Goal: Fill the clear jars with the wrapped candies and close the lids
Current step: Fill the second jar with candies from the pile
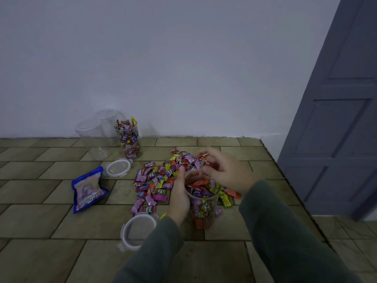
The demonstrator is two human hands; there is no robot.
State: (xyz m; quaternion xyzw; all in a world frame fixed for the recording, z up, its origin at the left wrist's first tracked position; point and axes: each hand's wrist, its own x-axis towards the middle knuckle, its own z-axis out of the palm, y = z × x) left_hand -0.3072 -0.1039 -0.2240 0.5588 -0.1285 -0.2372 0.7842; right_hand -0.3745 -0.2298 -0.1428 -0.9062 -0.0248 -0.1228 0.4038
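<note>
Left hand (179, 198) wrapped around the near-full clear jar (203, 203), holding it upright. Right hand (223, 170) just above its mouth, fingers curled; pinch unclear. Loose candies (157, 178) beyond both hands, a lid (135, 231) beside the left wrist.

On the tiled tabletop (224, 233), the left hand (179, 198) grips a near jar (203, 209) mostly full of candies while the right hand (224, 172) pinches sweets above its mouth, beside the loose candy pile (157, 178), with a full jar (130, 139) far left.

Tiled floor (61, 221): candies (155, 180), 4 jars (130, 139), 2 lids (118, 167), blue bag (88, 188).
</note>
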